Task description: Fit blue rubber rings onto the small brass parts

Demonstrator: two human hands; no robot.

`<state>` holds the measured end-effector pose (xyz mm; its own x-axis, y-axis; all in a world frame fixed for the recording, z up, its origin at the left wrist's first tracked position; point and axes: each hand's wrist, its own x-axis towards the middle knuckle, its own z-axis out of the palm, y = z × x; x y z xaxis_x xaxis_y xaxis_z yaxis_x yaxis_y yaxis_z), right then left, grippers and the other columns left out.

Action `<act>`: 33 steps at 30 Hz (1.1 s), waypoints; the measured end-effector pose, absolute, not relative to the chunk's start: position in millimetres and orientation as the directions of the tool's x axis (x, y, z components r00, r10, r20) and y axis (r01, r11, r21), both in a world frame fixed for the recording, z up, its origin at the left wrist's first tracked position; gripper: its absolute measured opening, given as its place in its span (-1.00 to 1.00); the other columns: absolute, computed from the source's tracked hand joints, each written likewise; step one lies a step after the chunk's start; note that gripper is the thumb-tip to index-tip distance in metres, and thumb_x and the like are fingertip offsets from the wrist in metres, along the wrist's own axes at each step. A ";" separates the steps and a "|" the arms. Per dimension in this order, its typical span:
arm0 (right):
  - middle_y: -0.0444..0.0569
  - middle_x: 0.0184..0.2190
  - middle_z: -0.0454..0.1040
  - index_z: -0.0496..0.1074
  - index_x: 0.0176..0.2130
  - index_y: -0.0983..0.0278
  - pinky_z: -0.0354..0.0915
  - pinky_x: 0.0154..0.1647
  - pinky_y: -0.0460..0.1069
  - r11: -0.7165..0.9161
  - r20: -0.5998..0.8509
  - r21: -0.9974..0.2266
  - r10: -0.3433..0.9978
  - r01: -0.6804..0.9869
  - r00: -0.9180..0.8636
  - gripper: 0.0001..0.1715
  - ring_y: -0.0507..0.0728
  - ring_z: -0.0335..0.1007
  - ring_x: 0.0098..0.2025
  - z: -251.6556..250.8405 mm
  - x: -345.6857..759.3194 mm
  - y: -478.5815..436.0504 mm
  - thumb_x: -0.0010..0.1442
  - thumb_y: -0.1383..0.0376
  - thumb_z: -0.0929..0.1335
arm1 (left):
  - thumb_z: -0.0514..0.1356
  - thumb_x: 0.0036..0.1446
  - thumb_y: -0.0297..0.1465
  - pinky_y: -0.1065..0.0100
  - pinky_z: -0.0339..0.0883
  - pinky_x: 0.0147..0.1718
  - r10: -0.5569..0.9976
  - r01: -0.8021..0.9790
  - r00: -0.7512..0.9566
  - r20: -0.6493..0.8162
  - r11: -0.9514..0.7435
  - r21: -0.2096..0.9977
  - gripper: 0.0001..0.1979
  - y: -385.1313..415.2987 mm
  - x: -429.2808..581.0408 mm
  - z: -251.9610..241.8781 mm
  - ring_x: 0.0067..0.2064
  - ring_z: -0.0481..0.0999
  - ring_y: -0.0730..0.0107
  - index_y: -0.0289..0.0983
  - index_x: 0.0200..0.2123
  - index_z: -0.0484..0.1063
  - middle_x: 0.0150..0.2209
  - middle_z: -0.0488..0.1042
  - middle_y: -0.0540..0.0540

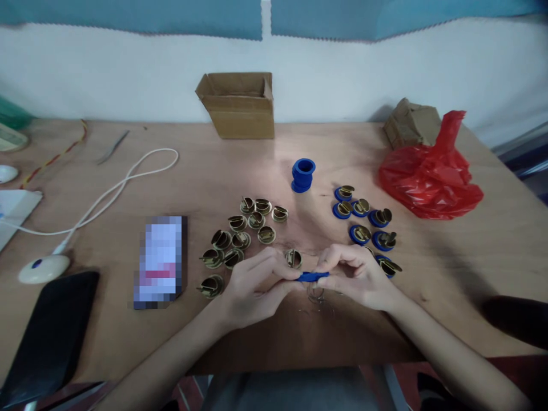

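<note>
Between my two hands, above the table's front part, is a blue ring (313, 277), seen nearly edge-on. My left hand (259, 285) pinches its left end between thumb and fingers. The right end is pinched by my right hand (355, 277). Just behind the ring lies a round brass-coloured piece with a tilted flap (293, 258). Several more brass-coloured pieces (256, 220) lie loose beyond my left hand. Beyond my right hand, similar pieces sit in blue rings (359, 234). Thin wire rings (315, 294) lie below the held ring, partly hidden. A stack of blue rings (302, 176) stands farther back.
A cardboard box (244, 114) stands against the wall. At the right are a red plastic bag (430, 180) and a crumpled brown package (411, 123). A phone (160, 260), a black device (51, 331) and a white cable (124, 182) lie on the left.
</note>
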<state>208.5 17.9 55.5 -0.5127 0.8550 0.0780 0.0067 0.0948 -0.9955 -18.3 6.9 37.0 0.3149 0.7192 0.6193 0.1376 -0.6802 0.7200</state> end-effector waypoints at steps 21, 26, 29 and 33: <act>-0.09 -0.36 0.61 0.57 -0.26 0.24 0.44 -0.29 -0.06 0.232 0.174 -0.970 0.877 0.078 -0.448 -0.93 0.06 0.55 -0.35 56.0 207.3 15.3 0.18 0.35 0.50 | 0.34 0.15 -0.56 0.36 0.53 -0.33 0.744 0.183 0.294 0.600 -0.659 0.729 -0.82 9.3 -18.9 33.7 -0.32 0.57 0.40 -0.25 -0.19 0.51 -0.36 0.56 -0.03; -0.08 -0.38 0.61 0.57 -0.29 0.25 0.44 -0.32 -0.05 0.195 0.161 -0.980 0.877 0.030 -0.452 -0.95 0.06 0.54 -0.36 52.4 206.3 13.9 0.18 0.35 0.50 | 0.33 0.13 -0.62 0.36 0.54 -0.28 0.774 0.186 0.293 0.561 -0.622 0.761 -0.81 9.6 -20.5 34.8 -0.28 0.59 0.38 -0.27 -0.22 0.50 -0.32 0.57 -0.06; -0.07 -0.39 0.62 0.57 -0.30 0.25 0.44 -0.35 -0.05 0.189 0.160 -0.982 0.876 0.017 -0.455 -0.94 0.06 0.54 -0.38 51.7 206.3 13.9 0.16 0.36 0.51 | 0.34 0.11 -0.63 0.34 0.54 -0.26 0.763 0.180 0.294 0.576 -0.636 0.750 -0.79 9.4 -20.5 35.6 -0.25 0.59 0.36 -0.28 -0.22 0.49 -0.31 0.57 -0.07; -0.08 -0.41 0.61 0.56 -0.32 0.25 0.43 -0.38 -0.06 0.189 0.159 -0.982 0.873 0.019 -0.462 -0.94 0.05 0.53 -0.40 51.3 206.4 13.9 0.16 0.38 0.51 | 0.36 0.09 -0.62 0.34 0.51 -0.32 0.753 0.176 0.289 0.591 -0.649 0.740 -0.79 9.1 -19.7 35.5 -0.31 0.55 0.38 -0.28 -0.23 0.49 -0.36 0.55 -0.05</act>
